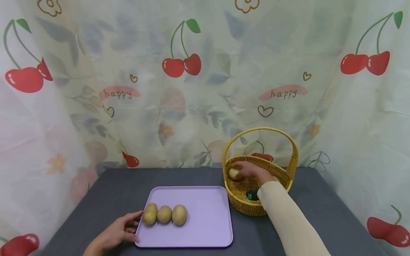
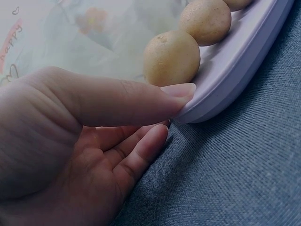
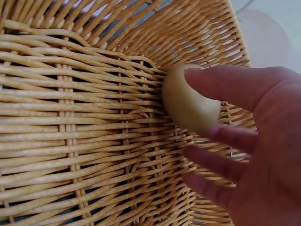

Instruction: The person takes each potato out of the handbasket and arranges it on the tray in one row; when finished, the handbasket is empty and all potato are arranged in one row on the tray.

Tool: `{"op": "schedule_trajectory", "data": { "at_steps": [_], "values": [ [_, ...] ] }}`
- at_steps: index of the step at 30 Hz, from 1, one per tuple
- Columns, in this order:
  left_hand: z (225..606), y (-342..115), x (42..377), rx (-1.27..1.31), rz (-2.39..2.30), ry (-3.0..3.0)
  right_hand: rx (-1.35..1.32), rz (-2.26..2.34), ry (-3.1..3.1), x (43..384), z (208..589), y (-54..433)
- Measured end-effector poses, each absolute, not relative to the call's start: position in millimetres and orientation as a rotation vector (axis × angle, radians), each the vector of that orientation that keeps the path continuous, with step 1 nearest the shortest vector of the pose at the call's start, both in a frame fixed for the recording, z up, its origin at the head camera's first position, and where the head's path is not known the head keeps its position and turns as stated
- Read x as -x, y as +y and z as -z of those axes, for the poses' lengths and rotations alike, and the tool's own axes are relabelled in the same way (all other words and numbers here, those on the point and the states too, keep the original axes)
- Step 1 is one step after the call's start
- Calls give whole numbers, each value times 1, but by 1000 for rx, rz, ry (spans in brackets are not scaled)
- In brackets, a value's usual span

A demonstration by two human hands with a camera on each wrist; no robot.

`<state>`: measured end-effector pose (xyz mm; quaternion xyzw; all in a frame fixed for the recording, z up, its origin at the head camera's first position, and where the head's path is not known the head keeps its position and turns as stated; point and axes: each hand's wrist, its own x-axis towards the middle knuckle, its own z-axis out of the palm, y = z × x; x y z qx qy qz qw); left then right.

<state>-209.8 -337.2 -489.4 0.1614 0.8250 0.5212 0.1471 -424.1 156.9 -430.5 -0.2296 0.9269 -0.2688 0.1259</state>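
The right hand (image 1: 251,170) has a potato (image 1: 234,173) in its grip inside the wicker basket (image 1: 245,206), while the left hand (image 1: 116,229) pinches the lilac tray (image 1: 208,218) bearing three potatoes (image 1: 164,214).

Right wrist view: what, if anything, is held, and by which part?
A potato, pinched by the right hand on opposite sides: thumb on one, index finger on the other.

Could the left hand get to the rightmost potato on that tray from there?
Probably, though not straight across: two other potatoes lie between the left hand and the rightmost potato. Nothing covers it from above.
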Motion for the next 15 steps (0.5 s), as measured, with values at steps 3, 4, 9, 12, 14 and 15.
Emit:
{"op": "schedule_trajectory", "data": {
  "at_steps": [3, 4, 9, 12, 14, 15],
  "values": [
    [489, -336, 209, -492, -1500, 2382, 671, 765, 2689, 422, 431, 157],
    [488, -336, 209, -492, -1503, 2383, 677, 760, 2689, 422, 431, 156],
    [489, -337, 208, -514, -1528, 2365, 706, 719, 2685, 418, 428, 148],
    [491, -337, 208, -532, -1528, 2371, 723, 685, 2683, 415, 427, 143],
    [491, -337, 208, -518, -1525, 2370, 723, 656, 2686, 415, 427, 142],
    [491, -337, 209, -513, -1524, 2370, 731, 643, 2686, 414, 426, 142]
  ]
}}
